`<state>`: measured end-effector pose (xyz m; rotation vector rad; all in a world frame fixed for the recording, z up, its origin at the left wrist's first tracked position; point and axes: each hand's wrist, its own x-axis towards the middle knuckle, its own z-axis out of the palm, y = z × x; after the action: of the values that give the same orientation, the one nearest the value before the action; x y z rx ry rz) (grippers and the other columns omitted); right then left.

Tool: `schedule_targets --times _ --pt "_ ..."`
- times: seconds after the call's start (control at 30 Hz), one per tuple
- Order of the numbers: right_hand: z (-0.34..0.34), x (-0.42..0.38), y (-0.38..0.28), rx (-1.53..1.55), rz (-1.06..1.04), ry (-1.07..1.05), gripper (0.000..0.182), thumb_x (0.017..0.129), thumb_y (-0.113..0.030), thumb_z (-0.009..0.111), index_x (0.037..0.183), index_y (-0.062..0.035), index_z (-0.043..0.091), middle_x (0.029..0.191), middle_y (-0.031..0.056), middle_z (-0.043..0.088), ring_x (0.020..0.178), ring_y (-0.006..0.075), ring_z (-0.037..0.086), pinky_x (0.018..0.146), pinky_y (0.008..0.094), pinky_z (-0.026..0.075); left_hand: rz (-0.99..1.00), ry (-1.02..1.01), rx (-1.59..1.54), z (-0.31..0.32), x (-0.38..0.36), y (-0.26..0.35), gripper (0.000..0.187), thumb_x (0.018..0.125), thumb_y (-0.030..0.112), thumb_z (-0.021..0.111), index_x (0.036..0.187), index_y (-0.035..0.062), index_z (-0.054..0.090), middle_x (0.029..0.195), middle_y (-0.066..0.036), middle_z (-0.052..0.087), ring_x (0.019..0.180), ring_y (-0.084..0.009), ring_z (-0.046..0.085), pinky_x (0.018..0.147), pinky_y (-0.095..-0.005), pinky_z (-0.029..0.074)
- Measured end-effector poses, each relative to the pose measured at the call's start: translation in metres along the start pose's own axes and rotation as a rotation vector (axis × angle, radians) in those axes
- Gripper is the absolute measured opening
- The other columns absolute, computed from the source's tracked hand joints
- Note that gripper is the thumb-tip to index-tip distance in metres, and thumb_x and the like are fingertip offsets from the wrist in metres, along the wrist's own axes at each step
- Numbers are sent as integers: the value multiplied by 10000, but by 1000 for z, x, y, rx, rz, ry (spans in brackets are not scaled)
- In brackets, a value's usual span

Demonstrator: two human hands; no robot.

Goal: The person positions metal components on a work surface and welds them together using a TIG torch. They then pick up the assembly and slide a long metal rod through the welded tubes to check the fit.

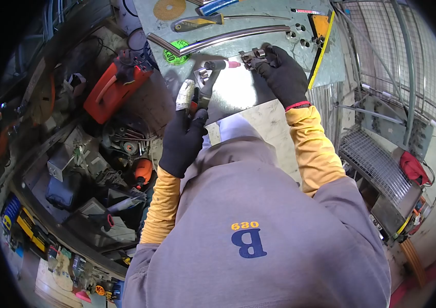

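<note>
Grey shirt [274, 215] fills the foreground as a worker in black gloves leans in at a metal bench [274, 45]. Wrapped around a dark tool [205, 93], the left hand [183, 141] works off the bench's left near corner; its exact finger grip cannot be told. Fingertips of the right hand [283, 77] pinch a small metal fitting [251, 57] above the near edge, just beside a pink tip [233, 64]. Beyond lie a bent tube [233, 37] and a screwdriver [197, 23], with a yellow rule [320, 51] along the right edge.
</note>
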<state>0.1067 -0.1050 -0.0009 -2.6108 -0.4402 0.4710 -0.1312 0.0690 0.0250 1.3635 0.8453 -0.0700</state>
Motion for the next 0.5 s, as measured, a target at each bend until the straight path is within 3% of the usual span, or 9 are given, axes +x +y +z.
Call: schedule_targets --times 0.2,0.27,0.33,0.5 --pt "-9 0 -14 -54 26 -25 682 843 -528 834 1387 -150 670 1198 126 770 1113 282 735 921 374 562 -24 -96 55 -11 14 5 328 1042 263 618 1221 -11 626 859 -99 687 653 -151 671 547 -312 519" --pt "-8 -2 -11 -95 38 -20 693 837 -546 832 1389 -160 670 1200 130 768 1115 290 733 920 378 563 -35 -117 52 -10 19 6 334 1042 263 601 1221 -19 621 883 -109 687 654 -155 675 547 -313 524" --pt "-3 1 -4 -139 -5 18 755 810 -691 771 1370 -194 677 1186 118 760 1093 322 718 907 418 554 -46 -142 56 -10 22 9 341 1043 263 584 1220 -27 615 906 -118 686 655 -160 678 547 -313 530" --pt "0 2 7 12 -45 16 722 813 -647 788 1361 -189 682 1197 122 755 1092 330 713 911 416 548 -85 -135 69 -5 26 13 340 1034 236 581 1235 -37 612 936 -125 692 657 -170 678 545 -313 533"
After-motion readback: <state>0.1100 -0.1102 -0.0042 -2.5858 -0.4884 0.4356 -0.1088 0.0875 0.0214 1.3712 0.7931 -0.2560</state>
